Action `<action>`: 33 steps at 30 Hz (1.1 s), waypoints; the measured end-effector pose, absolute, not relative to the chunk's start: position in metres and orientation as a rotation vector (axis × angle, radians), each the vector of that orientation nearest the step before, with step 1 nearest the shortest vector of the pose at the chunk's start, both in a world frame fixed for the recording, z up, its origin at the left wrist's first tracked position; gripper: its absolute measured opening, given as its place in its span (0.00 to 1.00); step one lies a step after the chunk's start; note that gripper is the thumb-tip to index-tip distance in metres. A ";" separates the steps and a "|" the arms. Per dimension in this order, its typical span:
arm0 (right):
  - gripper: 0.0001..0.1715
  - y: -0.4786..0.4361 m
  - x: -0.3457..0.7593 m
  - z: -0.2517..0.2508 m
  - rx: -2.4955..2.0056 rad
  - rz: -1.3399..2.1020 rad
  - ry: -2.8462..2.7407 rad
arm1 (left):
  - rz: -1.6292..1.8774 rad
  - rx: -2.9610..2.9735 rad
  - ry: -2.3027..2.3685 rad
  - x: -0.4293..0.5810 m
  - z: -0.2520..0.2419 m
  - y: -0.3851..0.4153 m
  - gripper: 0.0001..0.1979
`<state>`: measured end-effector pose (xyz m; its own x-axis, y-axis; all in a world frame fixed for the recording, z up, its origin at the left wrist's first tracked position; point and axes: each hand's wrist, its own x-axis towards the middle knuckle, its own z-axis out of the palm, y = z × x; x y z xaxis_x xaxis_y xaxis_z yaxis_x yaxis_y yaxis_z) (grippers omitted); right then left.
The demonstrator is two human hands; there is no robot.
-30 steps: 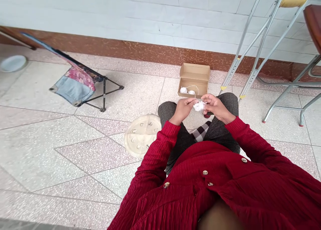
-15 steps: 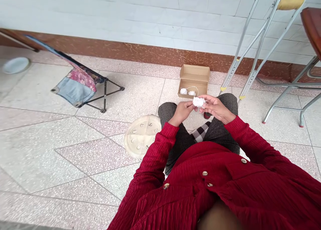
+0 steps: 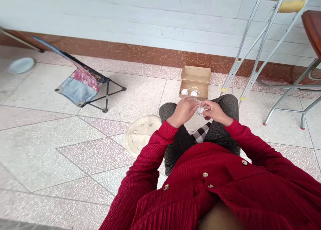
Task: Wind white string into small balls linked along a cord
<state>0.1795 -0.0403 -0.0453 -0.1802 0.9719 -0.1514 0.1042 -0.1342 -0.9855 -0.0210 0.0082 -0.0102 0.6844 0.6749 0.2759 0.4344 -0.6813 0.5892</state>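
Observation:
Both my left hand (image 3: 184, 111) and my right hand (image 3: 215, 112) meet above my crossed legs. Their fingertips pinch a small white fluffy wad (image 3: 200, 110), which is partly hidden by my fingers. Beyond my hands stands an open cardboard box (image 3: 195, 82). In its lower part lie two white balls (image 3: 184, 92) (image 3: 194, 94), joined by a thin white thread (image 3: 194, 88). The box sits just past my fingertips, and neither hand touches it.
A round cream plastic lid with several holes (image 3: 140, 135) lies by my left knee. Metal crutches (image 3: 253, 49) lean on the wall at right, near a metal-legged stool (image 3: 288, 92). A folding chair (image 3: 80, 86) and a white plate (image 3: 21, 65) stand at left.
My hands have closed in around the white wad, covering more of it. It has dropped slightly from where my fingertips held it up. The view has shifted slightly.

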 end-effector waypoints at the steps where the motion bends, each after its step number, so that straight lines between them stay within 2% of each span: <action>1: 0.16 -0.045 0.179 -0.041 -1.269 1.464 -1.334 | 0.674 2.363 0.856 -0.021 -0.012 0.012 0.14; 7: 0.21 -0.054 0.187 -0.011 -1.077 1.684 -1.173 | 0.643 1.961 0.860 -0.018 -0.033 0.016 0.15; 12: 0.20 -0.026 0.195 -0.019 -1.159 1.326 -1.000 | 0.503 1.877 0.842 -0.008 -0.045 -0.013 0.18; 17: 0.13 -0.014 0.203 -0.056 -1.446 1.059 -1.305 | 0.471 2.045 0.856 -0.011 -0.038 -0.022 0.15; 20: 0.11 -0.033 0.199 -0.061 -1.391 1.312 -1.484 | 0.559 2.121 0.935 -0.022 -0.030 -0.008 0.11; 23: 0.16 -0.051 0.192 -0.044 -1.163 1.693 -1.380 | 0.608 2.063 0.959 -0.027 -0.030 0.001 0.10; 25: 0.19 -0.053 0.189 -0.030 -1.088 1.755 -1.239 | 0.595 1.967 0.953 -0.023 -0.034 0.000 0.12; 30: 0.21 -0.027 0.192 -0.026 -1.224 1.342 -0.986 | 0.502 1.941 0.918 -0.003 -0.045 -0.022 0.17; 33: 0.17 -0.013 0.194 -0.044 -1.394 1.125 -1.071 | 0.481 2.026 0.892 0.000 -0.043 -0.028 0.16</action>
